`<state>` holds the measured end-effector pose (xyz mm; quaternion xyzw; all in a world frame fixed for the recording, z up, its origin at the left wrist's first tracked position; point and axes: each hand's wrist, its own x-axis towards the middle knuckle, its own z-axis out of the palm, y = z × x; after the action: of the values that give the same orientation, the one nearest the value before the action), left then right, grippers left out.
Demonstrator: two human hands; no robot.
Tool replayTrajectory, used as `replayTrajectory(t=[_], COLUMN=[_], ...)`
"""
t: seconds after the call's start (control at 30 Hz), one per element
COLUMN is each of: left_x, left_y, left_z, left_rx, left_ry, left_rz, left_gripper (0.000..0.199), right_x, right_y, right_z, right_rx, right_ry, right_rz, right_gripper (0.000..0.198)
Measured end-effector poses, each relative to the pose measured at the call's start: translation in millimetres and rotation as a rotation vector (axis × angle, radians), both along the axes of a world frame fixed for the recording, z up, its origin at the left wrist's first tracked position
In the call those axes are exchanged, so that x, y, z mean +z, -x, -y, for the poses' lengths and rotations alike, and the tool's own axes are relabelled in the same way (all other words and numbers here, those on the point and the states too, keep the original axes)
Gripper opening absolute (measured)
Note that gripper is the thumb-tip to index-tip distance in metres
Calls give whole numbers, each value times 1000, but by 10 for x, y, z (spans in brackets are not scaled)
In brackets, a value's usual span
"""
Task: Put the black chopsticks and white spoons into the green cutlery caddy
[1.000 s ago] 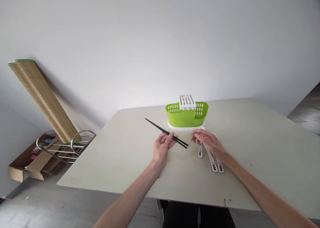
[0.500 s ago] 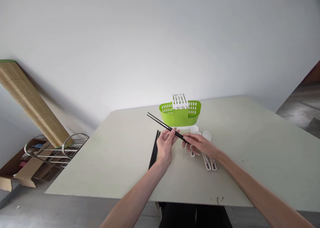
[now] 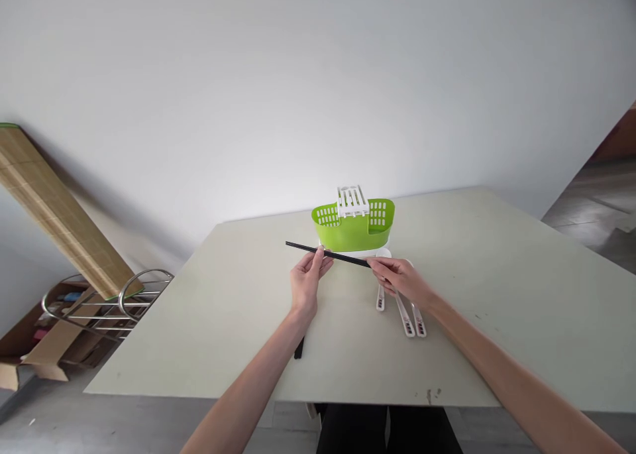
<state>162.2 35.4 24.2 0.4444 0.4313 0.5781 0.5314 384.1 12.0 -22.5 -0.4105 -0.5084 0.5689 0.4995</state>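
A pair of black chopsticks (image 3: pixel 346 258) is held side by side above the table, nearly level. My left hand (image 3: pixel 309 278) pinches them left of their middle, with the thin ends sticking out to the left. At their right ends, my right hand (image 3: pixel 400 280) grips them between thumb and fingers. More black chopsticks (image 3: pixel 299 349) lie under my left wrist, mostly hidden. Several white spoons (image 3: pixel 405 318) with printed handles rest below my right hand, which covers part of them. Just behind the hands stands a green basket (image 3: pixel 350 236) with a white slatted piece (image 3: pixel 352 202) on top.
The pale table (image 3: pixel 209 321) meets the white wall at its back. On the floor to the left are a metal rack (image 3: pixel 106 311), an open cardboard box (image 3: pixel 42 351) and a leaning rolled bamboo mat (image 3: pixel 59 215).
The held chopsticks have turned closer to level, and their thin ends have come together. My left hand has shifted left along them, now covering most of the chopsticks on the table.
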Motion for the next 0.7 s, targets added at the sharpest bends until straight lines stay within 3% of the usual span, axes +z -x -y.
replayTrajectory(t=[0.3,0.4,0.53,0.63,0.7], left_x=[181,440,964,1294,1403], left_y=[107,297,615,706,662], left_z=[-70,-253,-516,-697,-844], left_rx=[-17,106,256,271,231], left_ry=[-94,-199,-409,-516,-534], left_rz=[-85,-119,-180,-301,-375], left_gripper=[41,44,44,44,44], right_x=[-42,9,66,57,38], right_y=[-36,-98,-161,-181,-194], right_z=[-29,-32,-34,-59,-83], right_rx=[71,55,38,40,35], right_ry=[-12,-33,-49,-57,-51], right_rz=[-111,-154,-200,-226,-246], right_gripper=[43,46,42,38,38])
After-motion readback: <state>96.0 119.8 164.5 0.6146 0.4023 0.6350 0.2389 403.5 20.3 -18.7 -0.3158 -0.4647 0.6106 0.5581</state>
